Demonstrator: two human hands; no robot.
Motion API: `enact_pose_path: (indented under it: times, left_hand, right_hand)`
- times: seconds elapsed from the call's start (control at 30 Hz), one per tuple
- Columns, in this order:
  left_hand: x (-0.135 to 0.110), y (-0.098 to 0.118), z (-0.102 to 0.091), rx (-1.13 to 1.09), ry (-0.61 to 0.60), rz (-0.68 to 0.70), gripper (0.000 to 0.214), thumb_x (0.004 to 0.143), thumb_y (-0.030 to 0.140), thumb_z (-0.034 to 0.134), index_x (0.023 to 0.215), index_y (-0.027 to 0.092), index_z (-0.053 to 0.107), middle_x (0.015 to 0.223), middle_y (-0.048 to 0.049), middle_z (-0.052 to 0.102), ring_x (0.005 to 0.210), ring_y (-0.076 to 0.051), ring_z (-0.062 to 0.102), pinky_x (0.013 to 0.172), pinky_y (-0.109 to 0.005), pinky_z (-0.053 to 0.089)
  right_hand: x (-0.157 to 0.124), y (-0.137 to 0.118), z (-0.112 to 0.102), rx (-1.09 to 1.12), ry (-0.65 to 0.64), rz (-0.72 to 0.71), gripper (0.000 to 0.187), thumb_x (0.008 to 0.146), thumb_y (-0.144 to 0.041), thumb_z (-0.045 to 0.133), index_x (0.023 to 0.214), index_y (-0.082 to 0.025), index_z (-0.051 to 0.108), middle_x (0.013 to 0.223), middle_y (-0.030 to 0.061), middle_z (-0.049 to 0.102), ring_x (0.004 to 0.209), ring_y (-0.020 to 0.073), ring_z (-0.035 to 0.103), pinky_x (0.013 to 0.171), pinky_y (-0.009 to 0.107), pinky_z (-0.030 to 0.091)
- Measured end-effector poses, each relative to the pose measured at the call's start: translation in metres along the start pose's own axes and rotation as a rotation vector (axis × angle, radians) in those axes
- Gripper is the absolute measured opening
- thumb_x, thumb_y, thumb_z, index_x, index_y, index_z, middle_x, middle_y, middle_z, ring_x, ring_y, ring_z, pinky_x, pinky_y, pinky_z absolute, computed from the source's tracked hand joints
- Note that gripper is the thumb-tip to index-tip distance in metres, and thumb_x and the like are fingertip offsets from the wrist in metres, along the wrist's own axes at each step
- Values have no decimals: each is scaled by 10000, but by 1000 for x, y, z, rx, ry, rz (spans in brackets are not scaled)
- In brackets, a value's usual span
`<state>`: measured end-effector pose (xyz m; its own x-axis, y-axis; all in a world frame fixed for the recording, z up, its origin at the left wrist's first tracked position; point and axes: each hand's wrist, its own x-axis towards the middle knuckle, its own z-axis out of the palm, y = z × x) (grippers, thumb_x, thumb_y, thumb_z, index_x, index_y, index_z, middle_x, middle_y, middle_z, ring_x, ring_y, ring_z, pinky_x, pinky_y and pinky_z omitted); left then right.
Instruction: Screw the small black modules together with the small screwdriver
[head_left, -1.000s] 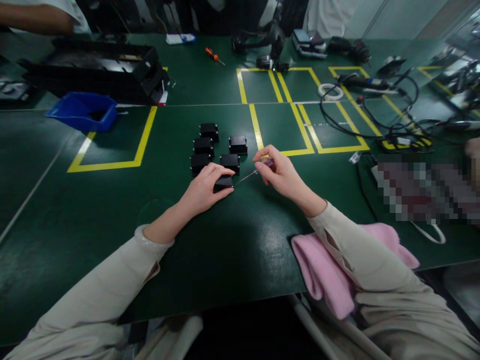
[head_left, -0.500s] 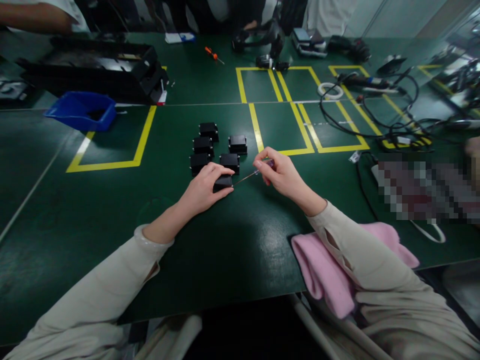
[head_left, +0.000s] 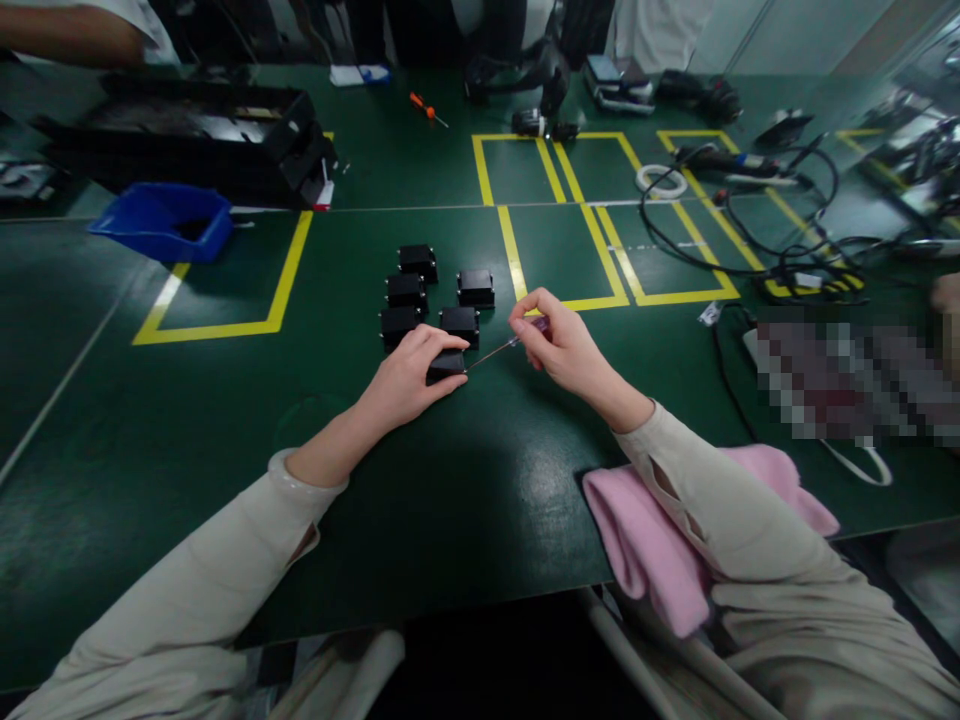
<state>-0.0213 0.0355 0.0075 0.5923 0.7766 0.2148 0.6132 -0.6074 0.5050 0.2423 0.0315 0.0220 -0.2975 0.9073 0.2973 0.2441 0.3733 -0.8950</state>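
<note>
My left hand [head_left: 411,375] grips a small black box [head_left: 447,365] on the green table, thumb on its near side and fingers over its far side. Pinched in my right hand [head_left: 555,345] is a screwdriver [head_left: 492,354] with a purplish clear handle. Its thin shaft slants down to the left, and the tip meets the right end of the held box, where a small screw shows. Several similar black boxes [head_left: 406,291] stand just beyond my left hand, with small bright screws at their ends.
A blue bin [head_left: 165,222] and black trays [head_left: 202,140] stand at the left. An orange screwdriver [head_left: 426,107] lies further back. Cables [head_left: 739,250] and a white tape roll [head_left: 661,181] are at the right. A pink cloth [head_left: 652,540] hangs over the near edge.
My right fingers have shifted slightly on the screwdriver handle. The tip stays at the box's right end, and my left hand keeps its place. A person's hand at the far side has gone from view.
</note>
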Motion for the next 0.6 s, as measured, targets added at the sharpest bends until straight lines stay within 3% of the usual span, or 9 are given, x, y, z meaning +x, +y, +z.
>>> enact_pose_path:
  times: [0.13,0.3,0.47,0.6]
  left_hand:
    - [0,0,0,-5,3,6,359,979,314,676,1319,216,616,1306,-122,633,1264,-332,607,1075,-519,514]
    - [0,0,0,-1,4,3,359,979,319,679,1318,223,614,1308,-118,631,1267,-328,606,1078,-518,514]
    - [0,0,0,-4,-4,2,360,981,321,679,1321,221,614,1310,-118,632,1266,-324,606,1077,-512,514]
    - [0,0,0,-10,-4,-5,358,978,320,680,1316,223,619,1304,-115,636,1265,-323,604,1089,-522,507]
  right_hand:
    - [0,0,1,38,15,-7,105,1041,-325,569,1053,-241,508,649,-86,495,491,99,482,525,274,350]
    - [2,2,0,-12,18,-8,212,1039,-404,594,937,-230,530,636,-70,486,511,98,457,525,278,328]
    - [0,3,0,25,15,-15,83,1045,-299,564,1044,-234,512,655,-78,501,523,99,487,540,268,356]
    - [0,4,1,34,13,-13,146,1052,-355,580,1010,-230,517,618,-91,489,477,86,469,519,260,346]
